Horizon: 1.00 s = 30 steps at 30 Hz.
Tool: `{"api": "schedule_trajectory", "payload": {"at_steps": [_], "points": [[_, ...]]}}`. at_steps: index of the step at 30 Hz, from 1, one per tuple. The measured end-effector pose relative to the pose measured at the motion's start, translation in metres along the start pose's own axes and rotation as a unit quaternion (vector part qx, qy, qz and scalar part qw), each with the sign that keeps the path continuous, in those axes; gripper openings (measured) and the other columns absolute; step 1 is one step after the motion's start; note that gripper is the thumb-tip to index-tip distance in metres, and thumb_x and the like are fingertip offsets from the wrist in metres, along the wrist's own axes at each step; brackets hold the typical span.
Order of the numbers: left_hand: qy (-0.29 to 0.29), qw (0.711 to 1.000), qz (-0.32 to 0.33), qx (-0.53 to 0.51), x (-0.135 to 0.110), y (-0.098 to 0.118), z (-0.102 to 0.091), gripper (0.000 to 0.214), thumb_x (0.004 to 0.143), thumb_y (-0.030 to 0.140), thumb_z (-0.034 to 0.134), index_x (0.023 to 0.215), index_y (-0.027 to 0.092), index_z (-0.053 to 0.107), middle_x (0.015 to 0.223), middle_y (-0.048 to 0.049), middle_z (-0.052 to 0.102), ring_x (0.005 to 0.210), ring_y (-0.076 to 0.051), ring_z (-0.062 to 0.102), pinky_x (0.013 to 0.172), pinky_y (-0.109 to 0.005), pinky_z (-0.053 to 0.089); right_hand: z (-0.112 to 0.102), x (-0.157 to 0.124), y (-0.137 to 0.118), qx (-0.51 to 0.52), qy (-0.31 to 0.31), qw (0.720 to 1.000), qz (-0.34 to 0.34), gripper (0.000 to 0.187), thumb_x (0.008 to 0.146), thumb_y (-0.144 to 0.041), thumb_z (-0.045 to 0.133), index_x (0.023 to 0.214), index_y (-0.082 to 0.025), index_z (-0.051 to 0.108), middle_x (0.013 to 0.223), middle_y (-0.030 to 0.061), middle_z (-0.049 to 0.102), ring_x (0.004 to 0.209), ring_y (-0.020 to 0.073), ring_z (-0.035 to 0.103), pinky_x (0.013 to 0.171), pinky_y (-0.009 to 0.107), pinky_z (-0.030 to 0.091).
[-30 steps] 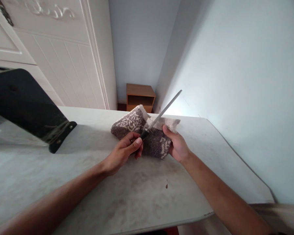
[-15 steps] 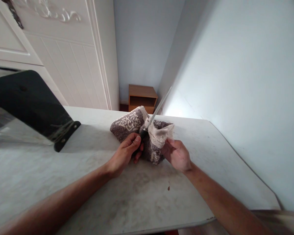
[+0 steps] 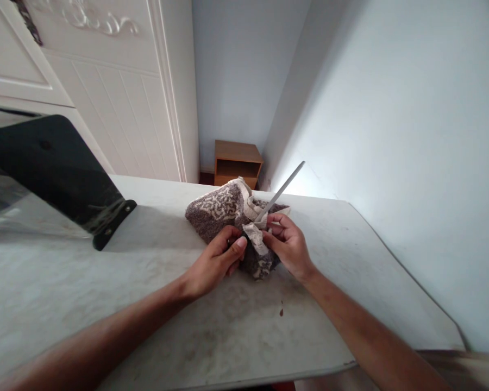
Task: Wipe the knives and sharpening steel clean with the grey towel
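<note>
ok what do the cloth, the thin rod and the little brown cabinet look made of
Cloth: textile, perhaps cotton terry, matte; its surface looks fuzzy.
Thin rod: likely metal, with a dull grey sheen along its straight, slender length.
Brown cabinet: wood or wood-look laminate, smooth; the even brown faces leave it open.

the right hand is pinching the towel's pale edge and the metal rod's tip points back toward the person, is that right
Not quite: the metal rod's tip points away from the person, as the head view shows. The right hand is pinching the towel's pale edge.
</note>
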<state>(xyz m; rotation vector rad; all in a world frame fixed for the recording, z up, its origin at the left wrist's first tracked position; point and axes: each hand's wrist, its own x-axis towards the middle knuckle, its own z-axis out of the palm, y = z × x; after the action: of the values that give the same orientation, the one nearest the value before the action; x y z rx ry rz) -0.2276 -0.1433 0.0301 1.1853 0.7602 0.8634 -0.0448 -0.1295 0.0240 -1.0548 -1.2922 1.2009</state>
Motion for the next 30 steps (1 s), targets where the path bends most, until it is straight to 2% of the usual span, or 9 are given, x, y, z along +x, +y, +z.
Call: {"api": "schedule_trajectory", "payload": {"at_steps": [5, 8, 12, 15, 20, 27, 30], "points": [[-0.014, 1.000, 0.010, -0.009, -0.002, 0.001, 0.000, 0.040, 0.086, 0.057, 0.058, 0.087, 0.019, 0.045, 0.065, 0.0065, 0.044, 0.049, -0.006, 0.037, 0.045, -0.020, 0.028, -0.004, 0.000, 0.006, -0.139, 0.043, 0.986, -0.081, 0.024, 0.073, -0.037, 0.076, 0.085, -0.022, 0.063, 0.054, -0.0076, 0.050, 0.045, 0.0086, 0.039, 0.044, 0.021, 0.029], [-0.022, 0.999, 0.011, -0.027, -0.005, 0.002, 0.003, 0.040, 0.086, 0.057, 0.058, 0.087, 0.019, 0.046, 0.066, 0.0055, 0.046, 0.049, -0.006, 0.037, 0.046, -0.020, 0.028, -0.006, -0.002, 0.008, -0.181, 0.047, 0.977, -0.108, 0.019, 0.074, -0.036, 0.074, 0.083, -0.022, 0.066, 0.054, -0.0070, 0.049, 0.046, 0.0095, 0.039, 0.044, 0.022, 0.030], [-0.020, 0.997, -0.001, -0.079, -0.007, 0.005, 0.004, 0.037, 0.088, 0.053, 0.057, 0.081, 0.019, 0.045, 0.070, 0.0034, 0.049, 0.047, -0.005, 0.038, 0.045, -0.020, 0.028, -0.006, -0.002, 0.009, -0.146, 0.037, 0.983, -0.107, 0.024, 0.077, -0.044, 0.072, 0.089, -0.023, 0.068, 0.071, -0.0010, 0.065, 0.057, 0.0141, 0.054, 0.052, 0.025, 0.042], [-0.025, 0.993, -0.019, -0.115, -0.006, 0.007, 0.002, 0.034, 0.091, 0.048, 0.054, 0.078, 0.019, 0.043, 0.069, 0.0029, 0.049, 0.046, -0.004, 0.037, 0.044, -0.019, 0.028, -0.006, -0.003, 0.010, -0.114, 0.041, 0.988, -0.093, 0.027, 0.077, -0.047, 0.073, 0.091, -0.024, 0.070, 0.076, 0.0006, 0.069, 0.063, 0.0169, 0.060, 0.057, 0.027, 0.047], [-0.045, 0.985, -0.047, -0.158, -0.003, 0.008, -0.006, 0.031, 0.090, 0.045, 0.057, 0.079, 0.019, 0.042, 0.069, 0.0027, 0.049, 0.045, -0.004, 0.038, 0.043, -0.018, 0.028, -0.002, -0.003, 0.008, -0.083, 0.067, 0.990, -0.089, 0.028, 0.077, -0.048, 0.073, 0.091, -0.024, 0.069, 0.075, 0.0000, 0.068, 0.064, 0.0163, 0.059, 0.058, 0.027, 0.046], [-0.063, 0.979, -0.067, -0.183, -0.004, 0.006, -0.006, 0.032, 0.086, 0.047, 0.061, 0.083, 0.018, 0.047, 0.070, 0.0024, 0.048, 0.045, -0.004, 0.037, 0.042, -0.018, 0.028, -0.002, 0.007, 0.011, -0.139, 0.185, 0.970, -0.081, 0.027, 0.077, -0.046, 0.071, 0.082, -0.021, 0.060, 0.076, -0.0003, 0.061, 0.068, 0.0156, 0.054, 0.063, 0.027, 0.043], [-0.049, 0.981, -0.068, -0.174, -0.003, 0.003, -0.003, 0.031, 0.087, 0.046, 0.060, 0.083, 0.018, 0.046, 0.071, 0.0023, 0.050, 0.045, -0.004, 0.039, 0.043, -0.019, 0.029, -0.001, 0.008, 0.012, -0.141, 0.201, 0.966, -0.086, 0.027, 0.079, -0.046, 0.068, 0.082, -0.021, 0.058, 0.073, -0.0025, 0.054, 0.066, 0.0142, 0.050, 0.061, 0.026, 0.041]]}}
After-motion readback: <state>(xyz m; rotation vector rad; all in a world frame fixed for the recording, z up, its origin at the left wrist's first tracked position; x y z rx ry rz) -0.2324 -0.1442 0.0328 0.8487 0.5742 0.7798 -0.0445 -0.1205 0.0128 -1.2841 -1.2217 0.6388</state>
